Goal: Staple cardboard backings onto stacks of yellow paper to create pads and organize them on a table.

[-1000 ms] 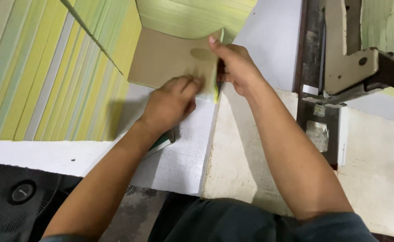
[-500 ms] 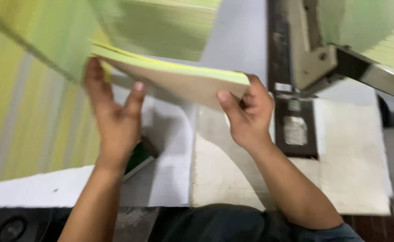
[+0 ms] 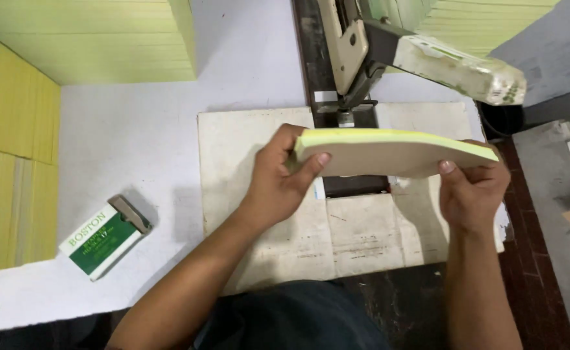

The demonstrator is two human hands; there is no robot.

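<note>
Head view: paper stack [image 3: 389, 155] now level.

Matt paper pad [image 3: 389, 155] w/ brown card backing, worn off-white board [image 3: 259, 194], painted metal stitcher arm [image 3: 350, 45].

green-white small box [image 3: 103, 236], stapling machine [image 3: 389, 52], yellow-green paper stacks [image 3: 84, 39]
</note>
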